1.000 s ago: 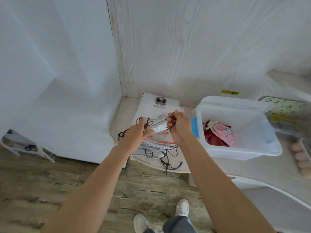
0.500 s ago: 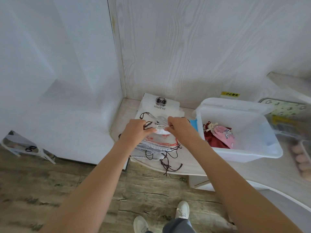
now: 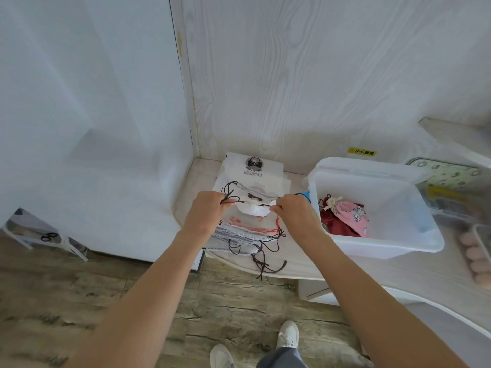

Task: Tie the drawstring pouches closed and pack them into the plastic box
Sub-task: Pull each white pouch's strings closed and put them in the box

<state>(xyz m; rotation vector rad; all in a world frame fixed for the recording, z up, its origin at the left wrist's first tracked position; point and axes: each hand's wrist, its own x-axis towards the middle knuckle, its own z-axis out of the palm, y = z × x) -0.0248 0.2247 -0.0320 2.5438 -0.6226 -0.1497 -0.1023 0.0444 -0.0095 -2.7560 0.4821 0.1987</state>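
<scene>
Left hand: I see my left hand (image 3: 210, 211) curled round the dark cord (image 3: 230, 200) at one end of the white pouch (image 3: 254, 210).
Right hand: my right hand (image 3: 293, 213) pinches the cord end on the other side, so the pouch hangs gathered between the two hands.
White pouch: soft, thin cloth, bunched at its mouth, held just above the stack of flat pouches (image 3: 244, 231).
Stack: pale fabric with red stitching and loose dark cords trailing over the front edge of the pale wood-grain surface (image 3: 300, 264).
Plastic box (image 3: 377, 244): translucent white, rectangular, lid open, just right of my hands; it holds a pink printed pouch (image 3: 352, 217) lying on a dark red pouch (image 3: 336, 224).
Behind: a white carton (image 3: 253, 166) printed with a bow-tie logo stands against the wall.
</scene>
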